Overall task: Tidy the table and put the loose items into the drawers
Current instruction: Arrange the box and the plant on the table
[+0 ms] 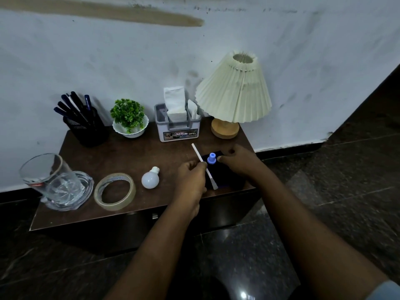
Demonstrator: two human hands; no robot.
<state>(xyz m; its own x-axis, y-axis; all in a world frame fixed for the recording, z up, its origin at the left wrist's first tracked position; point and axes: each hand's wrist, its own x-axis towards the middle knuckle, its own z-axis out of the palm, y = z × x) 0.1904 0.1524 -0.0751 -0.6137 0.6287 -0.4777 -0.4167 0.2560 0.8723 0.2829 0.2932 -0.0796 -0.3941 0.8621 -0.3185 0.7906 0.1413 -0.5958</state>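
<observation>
Left hand (190, 178) has its fingertips (202, 166) pinched tight on a thin white stick (198, 153) about halfway along. The stick slants across the near right corner of the table (129, 156), low end over a dark box (225, 178). Right hand (237, 161) is curled down over that box, one fingertip right beside the blue cap (211, 158) poking up from it. My guess is it's holding the box steady so the two can be sorted together; can't tell what the box really is. The other loose stuff sits to the left: bulb (150, 179), tape (114, 191), glass (52, 180). Pens, plant, tissue box and lamp line the wall, so they probably stay put. The drawer knob (154, 216) below looks untouched, so nothing's been stowed yet, I reckon.
</observation>
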